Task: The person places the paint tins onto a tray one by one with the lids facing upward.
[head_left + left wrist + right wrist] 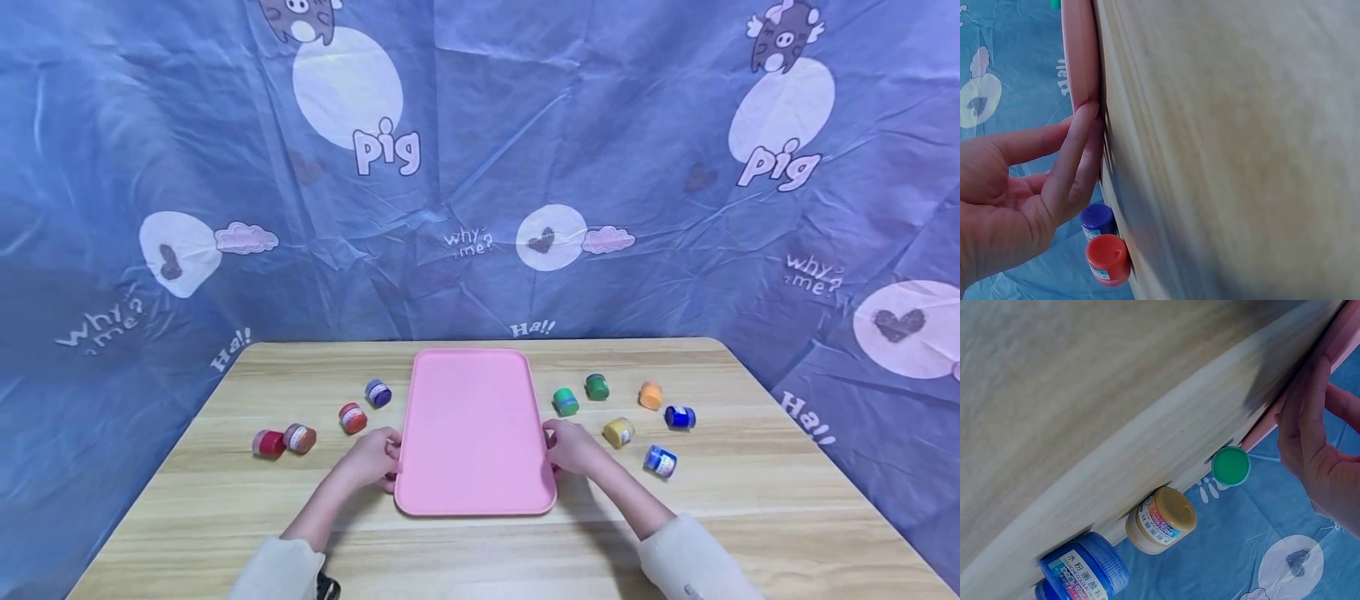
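Observation:
A pink rectangular tray (476, 429) lies lengthwise in the middle of the wooden table, with nothing on it. My left hand (377, 457) pinches its left edge near the front corner. On the opposite side, my right hand (573, 448) grips the right edge at about the same height. The left wrist view shows the left hand (1035, 175) with thumb and fingers at the tray's rim (1082, 56). In the right wrist view, the right hand's fingers (1313, 406) press against the rim, their tips partly hidden.
Left of the tray stand or lie gouache paint jars: purple (378, 392), orange-red (352, 418), brown (300, 438) and red (268, 444). To the right are light green (566, 402), dark green (597, 387), yellow (618, 432), orange (651, 395) and two blue jars (661, 461). A blue printed cloth (480, 167) hangs behind.

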The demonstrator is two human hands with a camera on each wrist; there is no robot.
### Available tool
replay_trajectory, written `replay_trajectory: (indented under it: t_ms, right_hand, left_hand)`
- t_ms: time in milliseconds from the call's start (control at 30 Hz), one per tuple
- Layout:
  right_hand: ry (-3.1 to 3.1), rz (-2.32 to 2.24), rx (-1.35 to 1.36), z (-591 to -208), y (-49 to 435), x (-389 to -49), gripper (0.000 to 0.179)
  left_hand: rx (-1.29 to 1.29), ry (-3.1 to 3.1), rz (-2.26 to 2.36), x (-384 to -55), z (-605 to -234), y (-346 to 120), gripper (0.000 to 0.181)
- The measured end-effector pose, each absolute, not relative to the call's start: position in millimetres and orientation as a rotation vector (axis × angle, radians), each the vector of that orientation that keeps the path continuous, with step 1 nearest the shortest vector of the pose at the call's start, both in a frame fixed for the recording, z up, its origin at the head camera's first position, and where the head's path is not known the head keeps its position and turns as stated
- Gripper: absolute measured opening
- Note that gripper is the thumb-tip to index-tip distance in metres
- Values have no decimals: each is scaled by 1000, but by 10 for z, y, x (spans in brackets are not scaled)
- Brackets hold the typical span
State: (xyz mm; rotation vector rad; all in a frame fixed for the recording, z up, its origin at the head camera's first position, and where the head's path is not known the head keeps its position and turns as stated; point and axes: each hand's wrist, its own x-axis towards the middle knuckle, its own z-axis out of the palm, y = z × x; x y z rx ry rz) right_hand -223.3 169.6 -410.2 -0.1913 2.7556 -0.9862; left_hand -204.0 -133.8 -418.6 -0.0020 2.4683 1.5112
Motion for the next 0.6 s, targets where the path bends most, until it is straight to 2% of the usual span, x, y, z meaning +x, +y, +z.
replay_trajectory:
  t_ms: [267,500,600]
  right_hand:
    - [2846,-839,-275,-3997,1812,-2230,45]
    - [2957,-797,-465,-3663,2252,-2219,26]
    - [2999,-769,-484,-3543,2469,-2190,21]
  left_hand:
    - [-30,2423,1577,-2055,-4201,-1350,35]
    - [-20,2367,1612,-2076,-4183,-1364,47]
    - [-36,2338,1633,-2083,-4188,-1375,46]
